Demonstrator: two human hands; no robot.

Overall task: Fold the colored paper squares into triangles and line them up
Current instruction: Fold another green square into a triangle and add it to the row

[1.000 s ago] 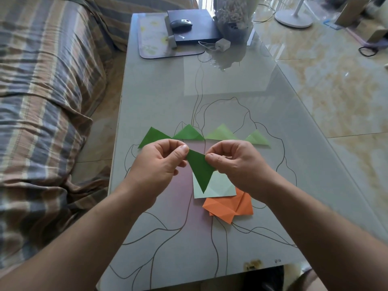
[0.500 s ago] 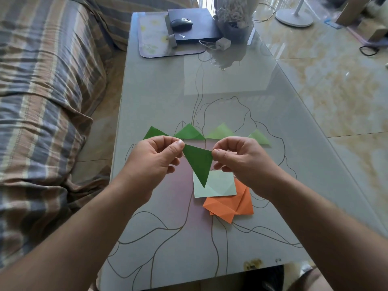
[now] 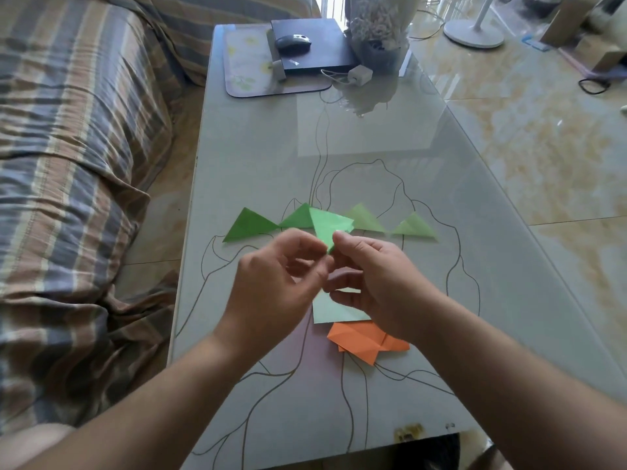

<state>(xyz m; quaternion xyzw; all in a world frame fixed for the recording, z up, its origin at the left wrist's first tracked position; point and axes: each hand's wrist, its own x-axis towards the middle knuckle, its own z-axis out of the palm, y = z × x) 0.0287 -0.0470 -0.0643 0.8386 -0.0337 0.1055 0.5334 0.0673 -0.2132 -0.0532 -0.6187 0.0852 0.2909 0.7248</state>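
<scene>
We hold a folded green triangle [image 3: 327, 227] up above the table [image 3: 258, 157], its lower tip pinched between our left hand [image 3: 271, 290] and right hand [image 3: 376, 283], fingers curled on the paper. Behind it four green triangles [image 3: 251, 225] lie in a row on the glass. Under our right hand a pale green square [image 3: 334, 312] lies flat, touching a pile of orange papers [image 3: 368, 342] just nearer us. A striped sofa [image 3: 68, 164] runs along the left.
</scene>
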